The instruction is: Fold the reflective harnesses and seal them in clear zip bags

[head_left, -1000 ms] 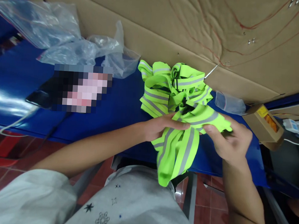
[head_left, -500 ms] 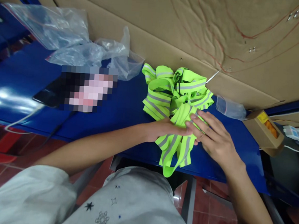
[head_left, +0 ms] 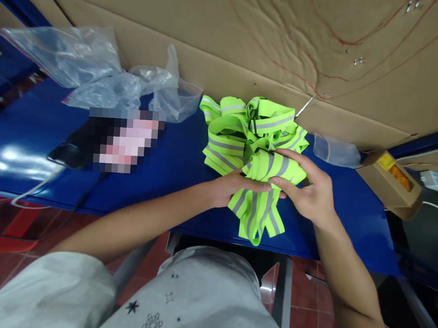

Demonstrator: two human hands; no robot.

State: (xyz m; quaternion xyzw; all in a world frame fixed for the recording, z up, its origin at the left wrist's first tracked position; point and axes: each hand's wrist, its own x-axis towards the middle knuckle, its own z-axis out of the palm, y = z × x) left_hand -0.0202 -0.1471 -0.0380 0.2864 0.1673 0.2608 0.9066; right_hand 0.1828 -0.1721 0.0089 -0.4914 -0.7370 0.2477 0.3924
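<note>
A neon-yellow reflective strap with grey stripes is folded into a bundle between my two hands. My left hand grips its left side, thumb across the front; its other fingers are mostly hidden beneath. From the right, my right hand closes round the bundle, fingers over the top and thumb on the near face. Loose strap ends hang below the hands toward the table's front edge. Just behind lies a heap of similar straps, with a dark buckle among them.
Clear plastic bags lie at the back left of the blue table. Nearby are a black phone-like object and a white cable. At right are a small clear bag and a cardboard box. A cardboard wall stands behind.
My right hand has gone from lying flat over the strap to gripping it, and the strap's upper part is now folded over into a thicker bundle. The view has shifted slightly.
</note>
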